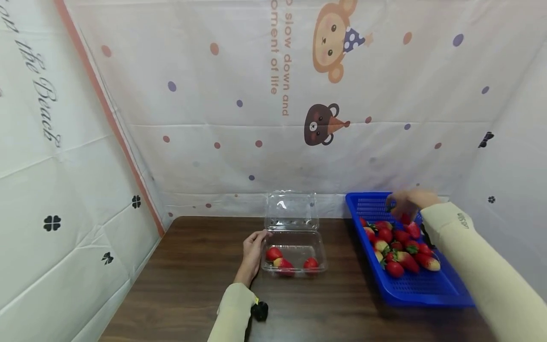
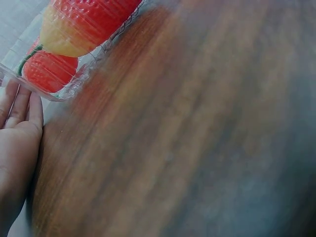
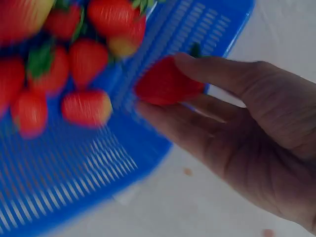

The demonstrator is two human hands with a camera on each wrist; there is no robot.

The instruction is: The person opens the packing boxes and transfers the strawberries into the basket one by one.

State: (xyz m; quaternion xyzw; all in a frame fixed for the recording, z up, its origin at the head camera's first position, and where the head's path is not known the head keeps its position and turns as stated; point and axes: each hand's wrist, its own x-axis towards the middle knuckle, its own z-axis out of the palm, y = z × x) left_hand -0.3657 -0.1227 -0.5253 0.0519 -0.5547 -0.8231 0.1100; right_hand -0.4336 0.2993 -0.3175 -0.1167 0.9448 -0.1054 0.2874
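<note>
My left hand (image 1: 254,247) is at the left side of a clear plastic clamshell box (image 1: 295,237), whose lid stands raised at the back. In the left wrist view its visible fingers (image 2: 20,106) lie fairly straight against the box's edge; the thumb is hidden. Inside the box are a few strawberries (image 1: 311,263), some red with pale yellow ends. Over the far end of a blue basket (image 1: 410,297), my right hand (image 3: 247,118) pinches a red strawberry (image 3: 165,84) between thumb and fingers. Its green stem end shows near the thumb. In the head view this hand is blurred.
Several strawberries (image 1: 395,270) lie heaped in the basket, which has slotted walls and stands at the right of the dark wooden table (image 1: 192,285). A printed white cloth (image 1: 213,109) hangs behind and at the sides. A black device (image 1: 259,311) is on the left wrist.
</note>
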